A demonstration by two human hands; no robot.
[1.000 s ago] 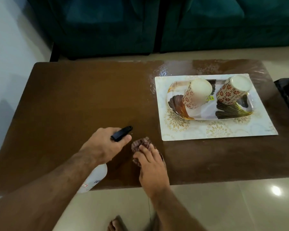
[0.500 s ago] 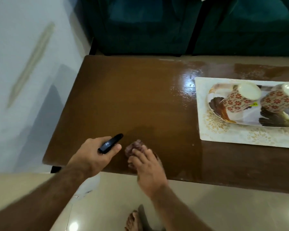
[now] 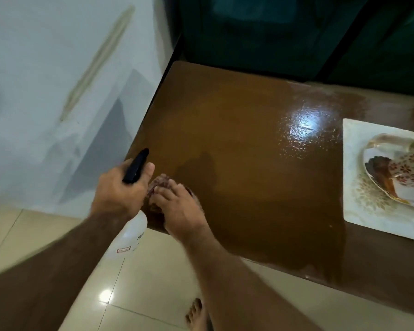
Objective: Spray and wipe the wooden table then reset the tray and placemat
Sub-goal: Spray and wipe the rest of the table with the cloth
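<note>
Head view — 1 spray bottle (image 3: 129,237), 1 cloth (image 3: 158,185), 1 tray (image 3: 378,149), 1 placemat (image 3: 351,187).

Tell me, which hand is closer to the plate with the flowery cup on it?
The right hand. It presses a cloth on the table, with open tabletop between it and the tray. The left hand, gripping the spray bottle, is farther left.

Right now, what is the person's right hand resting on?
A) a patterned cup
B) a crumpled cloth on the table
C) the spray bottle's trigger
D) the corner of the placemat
B: the right hand lies with fingers spread over a crumpled brownish cloth near the front edge of the wooden table, while the left hand grips the spray bottle.
</note>
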